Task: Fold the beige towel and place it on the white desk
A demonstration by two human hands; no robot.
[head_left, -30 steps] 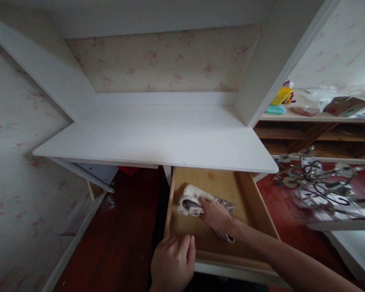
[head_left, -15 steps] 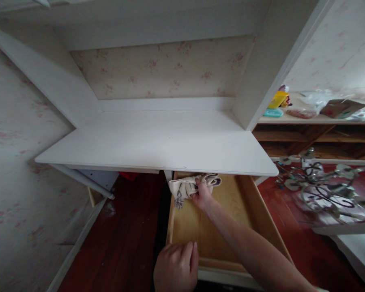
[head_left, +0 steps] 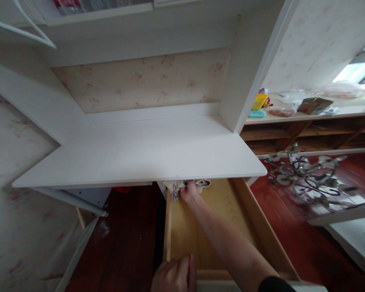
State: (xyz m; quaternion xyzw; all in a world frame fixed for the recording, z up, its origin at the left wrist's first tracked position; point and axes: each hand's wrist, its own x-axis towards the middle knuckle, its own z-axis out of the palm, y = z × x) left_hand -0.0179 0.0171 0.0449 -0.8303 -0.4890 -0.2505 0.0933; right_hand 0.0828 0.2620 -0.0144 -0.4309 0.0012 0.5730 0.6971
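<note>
Deep in the pulled-out wooden drawer (head_left: 213, 247), under the desk edge, my right hand (head_left: 189, 191) is closed on a folded cream cloth (head_left: 203, 183). The cloth has a dark-patterned edge and a greyish tassel-like bit hanging at its left end; its far part is hidden by the desktop. My left hand (head_left: 174, 275) is curled over the drawer's front left corner, fingers wrapped and cut off by the bottom of the view.
Above the drawer stretches the white desktop (head_left: 152, 150), with a hutch over it. To the right, a chandelier (head_left: 310, 174) lies on the red floor before a low wooden shelf (head_left: 267, 134) that bears a yellow container, plastic bags and a cardboard box (head_left: 314, 105).
My right hand has pushed the cloth farther back into the drawer, partly beneath the desktop. The left hand stays at the drawer's front corner. The view has tilted up and turned right.
</note>
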